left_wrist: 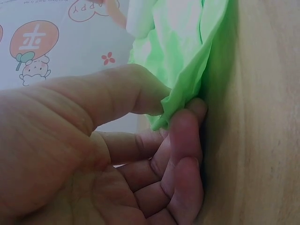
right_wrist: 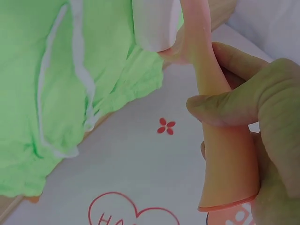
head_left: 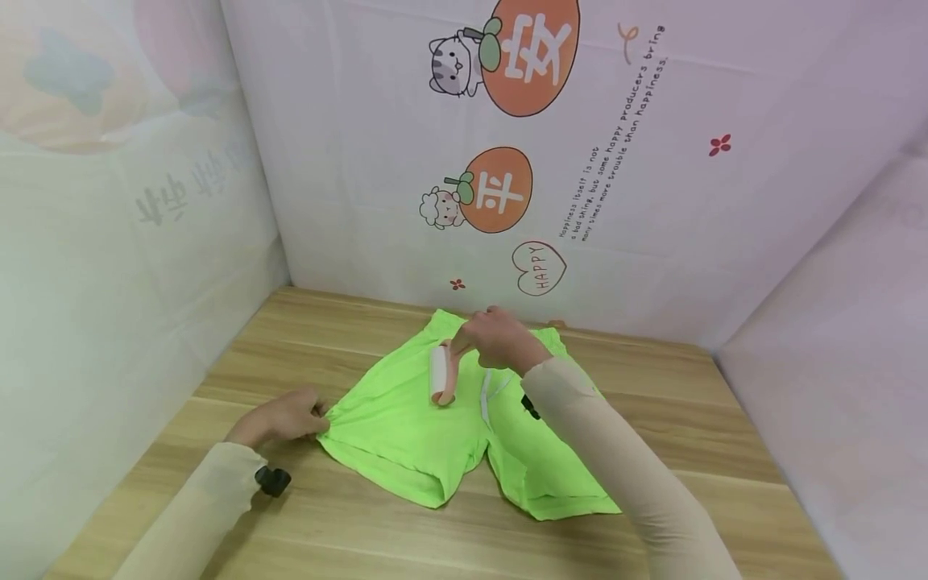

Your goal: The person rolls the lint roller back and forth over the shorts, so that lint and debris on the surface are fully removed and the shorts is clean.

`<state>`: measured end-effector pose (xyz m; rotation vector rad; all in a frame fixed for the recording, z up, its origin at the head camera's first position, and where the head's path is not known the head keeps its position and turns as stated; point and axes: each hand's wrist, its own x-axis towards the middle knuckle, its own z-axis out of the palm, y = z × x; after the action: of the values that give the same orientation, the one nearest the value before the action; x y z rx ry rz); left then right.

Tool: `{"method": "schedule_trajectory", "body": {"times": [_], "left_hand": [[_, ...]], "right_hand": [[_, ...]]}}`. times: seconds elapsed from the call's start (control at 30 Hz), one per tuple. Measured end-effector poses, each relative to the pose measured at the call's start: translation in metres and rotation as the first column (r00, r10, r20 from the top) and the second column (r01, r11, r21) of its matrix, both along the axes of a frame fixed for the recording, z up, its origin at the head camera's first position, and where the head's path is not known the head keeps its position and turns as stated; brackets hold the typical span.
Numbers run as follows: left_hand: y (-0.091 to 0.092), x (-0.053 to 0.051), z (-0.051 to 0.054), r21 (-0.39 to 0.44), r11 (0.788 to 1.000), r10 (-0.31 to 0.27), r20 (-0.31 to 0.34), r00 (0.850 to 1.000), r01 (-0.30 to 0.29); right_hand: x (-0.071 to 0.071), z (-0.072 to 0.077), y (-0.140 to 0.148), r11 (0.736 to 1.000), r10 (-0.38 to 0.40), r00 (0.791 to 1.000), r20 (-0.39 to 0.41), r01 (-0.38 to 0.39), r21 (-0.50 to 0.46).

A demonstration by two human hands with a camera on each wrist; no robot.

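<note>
While the shorts [head_left: 402, 423] are pinched at nine o'clock, a lint roller [head_left: 439, 372] is held at the cloth

As far as can be judged, a rolling pass is in hand: the shorts are steadied by one hand and the lint roller is guided by the other. In the head view, the shorts are seen spread on the wooden table [head_left: 348, 532], with the waistband [head_left: 443, 324] towards twelve and the hems [head_left: 387, 477] towards seven and five. The roller's white head [right_wrist: 155, 23] is placed at about eleven o'clock from their middle, on the nine o'clock side of the drawstring [head_left: 484, 400]; whether it is pressed down or held just above cannot be told.

By the left hand [head_left: 286, 415], at nine o'clock, the outer corner of one leg is nipped between thumb and fingers, and no gap is left around the cloth. By the right hand [head_left: 500, 340], towards one o'clock, the handle [right_wrist: 229, 164] is gripped, with the thumb laid across it.

For a further stroke, the corner would probably need to be held taut and the lint roller drawn smoothly, so that the cloth is not bunched nor the drawstring caught.
</note>
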<state>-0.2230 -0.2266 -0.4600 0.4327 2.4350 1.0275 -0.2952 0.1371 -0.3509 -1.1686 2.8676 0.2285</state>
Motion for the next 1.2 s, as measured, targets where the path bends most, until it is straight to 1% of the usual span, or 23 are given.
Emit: {"method": "schedule_trajectory", "body": {"times": [0.23, 0.4, 0.53, 0.8, 0.9, 1.1, 1.2], "left_hand": [[0.001, 0.0, 0.0, 0.0, 1.0, -0.009, -0.003, 1.0, 0.009], [0.0, 0.0, 0.0, 0.003, 1.0, -0.025, -0.015, 1.0, 0.025], [0.001, 0.001, 0.001, 0.0, 1.0, -0.018, -0.009, 1.0, 0.018], [0.002, 0.003, 0.004, -0.006, 1.0, 0.001, 0.003, 1.0, -0.001], [0.002, 0.003, 0.004, -0.006, 1.0, 0.001, 0.004, 1.0, -0.001], [0.002, 0.002, 0.004, -0.01, 1.0, -0.003, -0.004, 1.0, 0.003], [0.003, 0.001, 0.004, -0.017, 1.0, -0.004, -0.007, 1.0, 0.004]], "right_hand": [[0.001, -0.006, -0.02, 0.999, 0.011, 1.0, 0.014, -0.011, -0.032], [0.001, -0.009, -0.031, 0.998, 0.034, 0.999, -0.015, -0.034, -0.046], [0.001, -0.011, -0.037, 0.997, 0.047, 0.998, -0.042, -0.05, -0.055], [0.002, -0.017, -0.045, 0.998, 0.027, 0.999, -0.04, -0.029, -0.05], [0.001, -0.021, -0.047, 0.997, 0.026, 0.999, -0.031, -0.028, -0.068], [0.001, -0.026, -0.053, 0.989, 0.025, 0.999, 0.025, -0.021, -0.144], [0.001, -0.031, -0.059, 0.986, 0.048, 0.998, 0.042, -0.04, -0.162]]}}
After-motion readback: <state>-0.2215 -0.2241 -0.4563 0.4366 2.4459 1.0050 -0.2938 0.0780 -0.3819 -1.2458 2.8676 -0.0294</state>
